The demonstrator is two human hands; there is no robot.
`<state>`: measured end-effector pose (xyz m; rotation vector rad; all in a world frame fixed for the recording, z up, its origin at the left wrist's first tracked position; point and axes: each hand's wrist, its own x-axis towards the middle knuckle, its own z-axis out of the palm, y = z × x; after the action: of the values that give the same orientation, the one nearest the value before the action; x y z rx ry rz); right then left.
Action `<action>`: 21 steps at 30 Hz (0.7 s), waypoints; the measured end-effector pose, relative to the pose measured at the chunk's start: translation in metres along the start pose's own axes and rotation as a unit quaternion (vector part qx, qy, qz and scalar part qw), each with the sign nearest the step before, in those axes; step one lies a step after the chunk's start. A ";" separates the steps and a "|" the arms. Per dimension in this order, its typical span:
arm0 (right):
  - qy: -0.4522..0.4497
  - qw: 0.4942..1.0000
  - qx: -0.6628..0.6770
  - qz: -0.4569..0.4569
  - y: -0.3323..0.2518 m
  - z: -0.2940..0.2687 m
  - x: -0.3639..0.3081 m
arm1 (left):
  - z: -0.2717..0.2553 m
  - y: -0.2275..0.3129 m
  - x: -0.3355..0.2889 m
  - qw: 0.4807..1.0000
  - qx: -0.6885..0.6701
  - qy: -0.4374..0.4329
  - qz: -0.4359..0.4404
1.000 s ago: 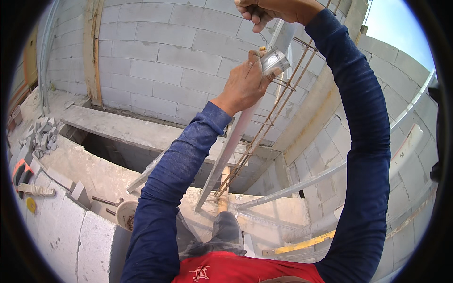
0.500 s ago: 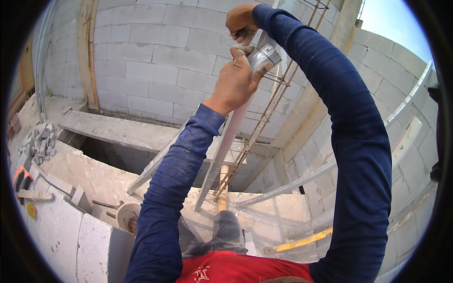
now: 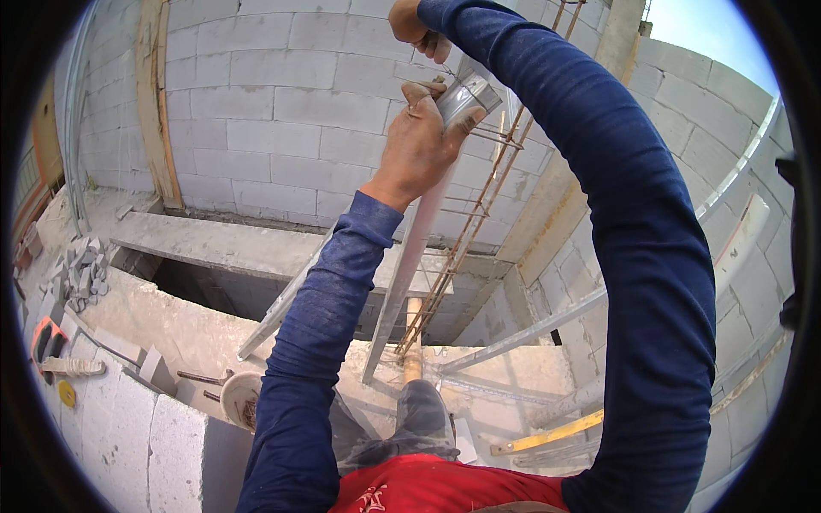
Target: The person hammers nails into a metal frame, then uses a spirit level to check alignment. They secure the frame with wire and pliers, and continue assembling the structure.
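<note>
Both hands raised — left hand (image 3: 416,145) grips a shiny metal profile (image 3: 466,96).

A grey block wall (image 3: 256,111) rises behind a dark floor opening (image 3: 205,291). Rubble (image 3: 81,274) lies far left. A yellow level (image 3: 547,434) rests lower right, near a round bucket (image 3: 241,398).

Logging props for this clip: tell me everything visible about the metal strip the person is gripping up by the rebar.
The metal strip is a long, narrow, pale grey profile, shiny and bent at its top end. It leans steeply, running from the raised hands down to the concrete ledge near the person's knee. The left hand wraps its upper part; the right hand is just above the top end. It lies alongside the rusty rebar cage; contact with that is unclear.
</note>
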<state>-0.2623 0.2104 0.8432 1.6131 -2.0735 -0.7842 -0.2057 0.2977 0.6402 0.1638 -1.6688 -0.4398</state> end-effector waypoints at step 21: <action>0.075 0.988 -0.130 -0.028 -0.020 0.023 0.007 | -0.001 -0.005 0.003 0.996 0.034 0.025 0.074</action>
<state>-0.2632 0.2047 0.8127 1.5403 -1.7481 -0.8820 -0.2063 0.2919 0.6406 0.1002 -1.6348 -0.2650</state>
